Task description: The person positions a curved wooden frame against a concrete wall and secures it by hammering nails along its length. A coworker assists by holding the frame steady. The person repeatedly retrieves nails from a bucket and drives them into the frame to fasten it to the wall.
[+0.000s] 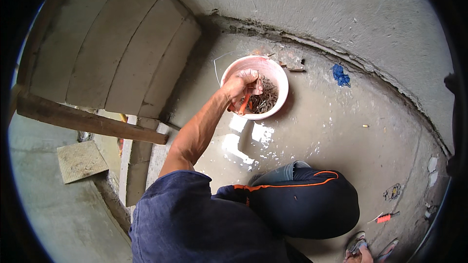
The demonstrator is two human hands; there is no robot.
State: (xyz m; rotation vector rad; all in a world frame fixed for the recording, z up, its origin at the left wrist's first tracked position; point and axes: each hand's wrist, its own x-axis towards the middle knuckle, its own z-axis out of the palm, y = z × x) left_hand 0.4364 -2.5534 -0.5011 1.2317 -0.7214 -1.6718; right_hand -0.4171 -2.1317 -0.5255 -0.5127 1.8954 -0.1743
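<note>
Nails and rusty metal scraps (265,98) fill the pink bucket (279,75), which stands on the wet concrete floor (321,126) close to the wall's foot. They look stiff, sharp and light singly, likely heavy together, so the bucket's thin wire handle (218,65) seems the safest hold for the lot. The left hand (241,83) reaches in over the near rim, its grip closed round an orange-handled tool (243,103) lying on the scraps. The right hand is out of sight.
</note>
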